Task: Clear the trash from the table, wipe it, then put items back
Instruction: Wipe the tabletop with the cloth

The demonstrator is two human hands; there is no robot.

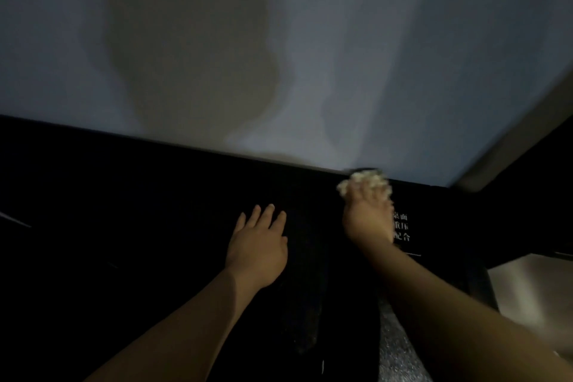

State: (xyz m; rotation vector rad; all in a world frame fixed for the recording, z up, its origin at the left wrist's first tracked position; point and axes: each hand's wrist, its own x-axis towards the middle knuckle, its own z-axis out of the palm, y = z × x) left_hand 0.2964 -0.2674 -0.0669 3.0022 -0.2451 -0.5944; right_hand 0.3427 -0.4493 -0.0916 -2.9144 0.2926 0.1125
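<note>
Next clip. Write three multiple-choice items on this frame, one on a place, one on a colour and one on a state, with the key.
1. Where is the wad?
A) at the far edge of the table, by the wall
B) on the floor
C) in a bin

2. What colour is the wad?
A) red
B) whitish
C) green

3. How is the left hand?
A) gripping a cup
B) open, fingers straight
C) clenched in a fist

Key:
1 A: the right hand grips it where the table meets the wall.
2 B: it shows pale against the dark top.
3 B: its fingers lie straight, holding nothing.
</note>
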